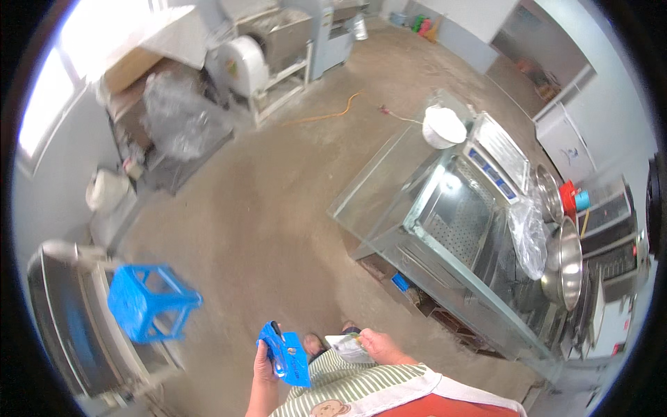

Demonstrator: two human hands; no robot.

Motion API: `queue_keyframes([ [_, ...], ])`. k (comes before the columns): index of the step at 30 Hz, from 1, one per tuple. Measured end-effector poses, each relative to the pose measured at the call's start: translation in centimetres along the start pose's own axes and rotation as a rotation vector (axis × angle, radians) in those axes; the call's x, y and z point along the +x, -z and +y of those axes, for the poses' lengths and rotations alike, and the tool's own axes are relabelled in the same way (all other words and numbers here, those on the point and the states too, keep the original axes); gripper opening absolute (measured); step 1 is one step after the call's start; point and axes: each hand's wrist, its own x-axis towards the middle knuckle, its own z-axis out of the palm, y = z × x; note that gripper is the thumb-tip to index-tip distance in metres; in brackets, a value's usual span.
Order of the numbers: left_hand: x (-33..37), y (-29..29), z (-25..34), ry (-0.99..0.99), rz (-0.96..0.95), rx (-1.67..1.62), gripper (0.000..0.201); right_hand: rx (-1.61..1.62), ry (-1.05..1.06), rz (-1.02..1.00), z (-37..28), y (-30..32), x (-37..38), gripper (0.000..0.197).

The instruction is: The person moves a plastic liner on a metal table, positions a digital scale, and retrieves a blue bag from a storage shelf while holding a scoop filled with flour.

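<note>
My left hand (262, 364) is closed around a bright blue packet (294, 363) with pale printing, held upright in front of my striped apron (326, 382). Something dark shows at the packet's top edge; I cannot make out what it is. A little to the right, my right hand (381, 346) pinches a whitish packet (349, 347) with greenish parts by its right end. The two packets are apart from each other. Parts of both packets are covered by my fingers.
A blue plastic stool (142, 306) sits on a machine at the left. To the right stands a glass display counter (451, 271) with a scale (495, 163), a white bowl (445, 127) and a steel basin (564, 264). An orange cord (333, 114) crosses the floor near a white-and-grey machine (250, 66).
</note>
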Motion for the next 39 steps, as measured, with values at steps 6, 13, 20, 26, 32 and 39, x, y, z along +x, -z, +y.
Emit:
queue_keyframes([
  [6, 7.8, -4.3, 8.8, -0.061, -0.014, -0.033, 0.076, 0.302, 0.077, -0.039, -11.2, 6.3, 5.8, 0.020],
  [13, 15.6, -11.6, 18.2, 0.015, -0.232, -0.195, 0.077, 0.881, 0.125, 0.068, -17.7, 12.8, 16.2, 0.021],
  [20, 28.4, -14.5, 27.9, 0.027, -0.307, -0.129, 0.071, 0.777, 0.109, 0.409, -23.3, 17.4, 27.6, 0.020],
  [26, 39.6, -21.6, 36.3, 0.219, -0.311, 0.044, 0.073, 0.748, -0.017, 0.674, -28.1, 18.9, 34.4, 0.021],
  [32, 50.3, -29.7, 38.2, 0.392, -0.479, 0.238, 0.072, 0.831, -0.064, 0.788, -28.3, 21.2, 37.4, 0.023],
  [39, 59.3, -42.1, 34.4, 0.593, -0.623, 0.298, 0.069, 0.841, -0.204, 1.047, -27.4, 28.8, 38.0, 0.022],
])
